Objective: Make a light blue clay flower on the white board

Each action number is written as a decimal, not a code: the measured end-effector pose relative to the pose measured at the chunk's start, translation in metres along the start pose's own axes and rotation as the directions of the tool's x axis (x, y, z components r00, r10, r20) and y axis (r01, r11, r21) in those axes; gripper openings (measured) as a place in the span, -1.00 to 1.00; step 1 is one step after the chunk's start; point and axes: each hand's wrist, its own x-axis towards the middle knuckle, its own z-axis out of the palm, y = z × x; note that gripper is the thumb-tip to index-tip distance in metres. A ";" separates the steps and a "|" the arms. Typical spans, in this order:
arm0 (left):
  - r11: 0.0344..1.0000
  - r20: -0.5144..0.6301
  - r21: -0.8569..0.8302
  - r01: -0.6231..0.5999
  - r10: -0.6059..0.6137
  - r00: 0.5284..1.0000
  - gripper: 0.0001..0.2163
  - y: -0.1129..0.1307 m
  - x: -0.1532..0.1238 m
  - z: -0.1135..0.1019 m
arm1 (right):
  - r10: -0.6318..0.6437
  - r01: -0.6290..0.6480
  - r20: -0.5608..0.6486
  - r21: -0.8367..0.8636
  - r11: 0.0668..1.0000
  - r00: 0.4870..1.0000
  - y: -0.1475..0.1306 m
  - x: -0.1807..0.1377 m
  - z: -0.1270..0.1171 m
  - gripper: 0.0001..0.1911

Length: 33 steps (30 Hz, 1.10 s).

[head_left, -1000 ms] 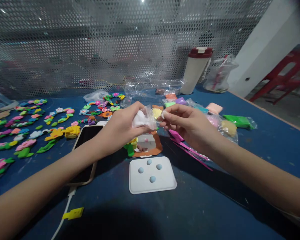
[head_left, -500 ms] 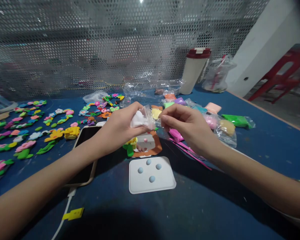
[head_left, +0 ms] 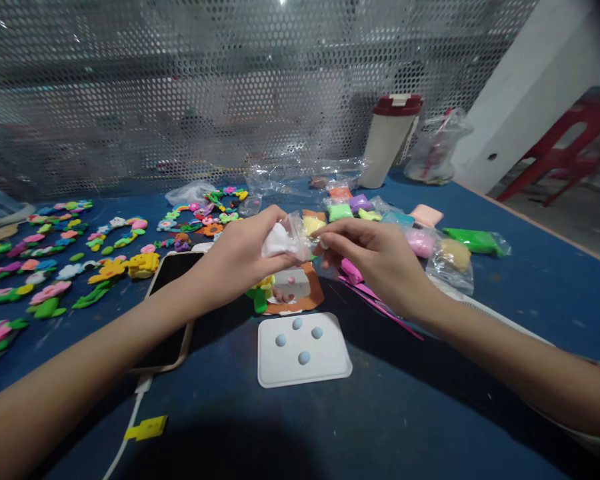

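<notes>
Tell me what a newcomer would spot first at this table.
The eye goes first to the two hands at the middle of the blue table: the left hand grips a clear bag of white clay, and the right hand is at its edge. To the left lie rows of bright clay flowers, and just below the hands sits a white tray with four pale blue balls.

Scuffed blue tabletop (head_left: 410, 413): clay flower pieces (head_left: 50, 290) at left of frame, black smartphone (head_left: 173, 280) left of centre, white plastic tray (head_left: 290, 367) at lower centre, clay packets (head_left: 473, 241) at right, beige tumbler (head_left: 387, 140) at upper right.
</notes>
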 end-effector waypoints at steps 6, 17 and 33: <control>1.000 0.015 -0.011 0.015 -0.015 1.000 -0.79 0.000 -0.001 0.001 | -0.051 0.051 0.005 -0.018 0.999 0.999 0.002 0.004 -0.003 -0.93; 0.998 -0.056 -0.052 -0.031 0.028 0.998 -0.76 -0.003 0.000 0.005 | 0.089 -0.089 -0.007 0.077 0.993 0.996 -0.006 0.004 -0.002 -0.94; 0.997 -0.069 -0.080 -0.016 0.010 0.998 -0.76 0.000 -0.001 0.006 | -0.058 0.057 0.030 0.030 0.998 0.998 0.000 0.000 -0.001 -0.91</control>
